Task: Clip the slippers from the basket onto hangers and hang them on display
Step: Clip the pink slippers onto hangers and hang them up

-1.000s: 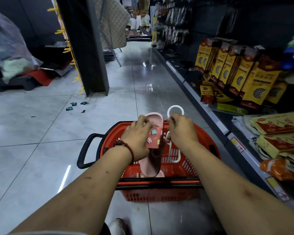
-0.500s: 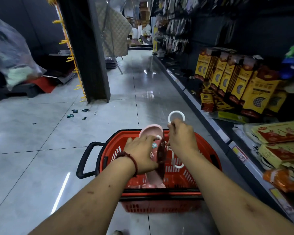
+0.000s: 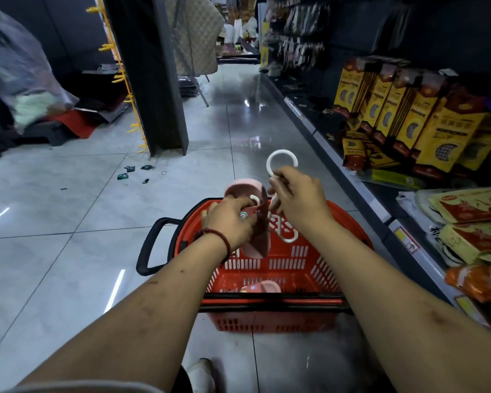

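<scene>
Left grip point(image 3: 230, 222) clasping pink slipper point(image 3: 244, 188), right grip point(image 3: 301, 202) pinching white hanger point(image 3: 282, 152), above basket point(image 3: 267, 321)

nothing here reads clearly to me. the tall yellow boxes point(image 3: 425, 120) on the far right shelf carry dark print above and below their round windows, but the characters are too small and blurred to make out. the flat yellow-and-red packets point(image 3: 471, 205) on the near right shelf bear red panels with pale characters i cannot read either. the shelf-edge tag point(image 3: 406, 238) on the near right shows a yellow patch and red marks, with no legible number. the small round charm on the pink slipper point(image 3: 241, 187) has a mark too tiny to tell.
</scene>
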